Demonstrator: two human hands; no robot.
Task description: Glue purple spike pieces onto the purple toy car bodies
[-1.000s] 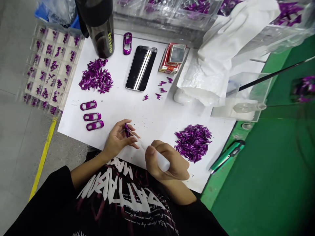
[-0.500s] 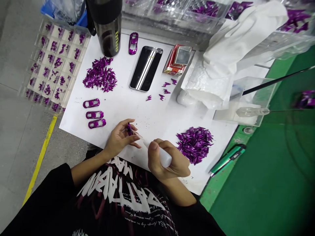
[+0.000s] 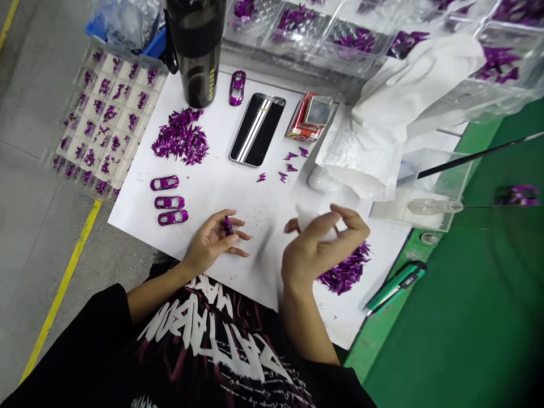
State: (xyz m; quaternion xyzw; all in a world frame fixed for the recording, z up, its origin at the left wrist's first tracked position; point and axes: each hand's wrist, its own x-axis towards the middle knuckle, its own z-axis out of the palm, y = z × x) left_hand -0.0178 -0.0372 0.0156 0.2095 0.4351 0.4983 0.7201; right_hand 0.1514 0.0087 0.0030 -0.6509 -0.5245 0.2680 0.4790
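1. Pinching a small purple piece (image 3: 228, 226) between thumb and fingers of the left hand (image 3: 207, 243), just below the middle of the frame. Likely light and stiff, perhaps slippery where shiny, and maybe easy to scratch. Best to hold softly by the edges.
2. Curling the right hand (image 3: 312, 249) round a white bottle (image 3: 306, 218), right of the frame's middle. Likely light, maybe soft enough to squeeze. Best to grip round the fat part.
3. Too small to tell apart, at far left: tiny bits in the clear tray (image 3: 147, 116).
4. Seeing only a thin side of the purple piece, so hard to know its full shape.
5. Blurry and partly hidden at the white bottle; cannot tell how tight the grip.
6. Covering some of the purple heap (image 3: 346, 273), lower right, with the right hand.
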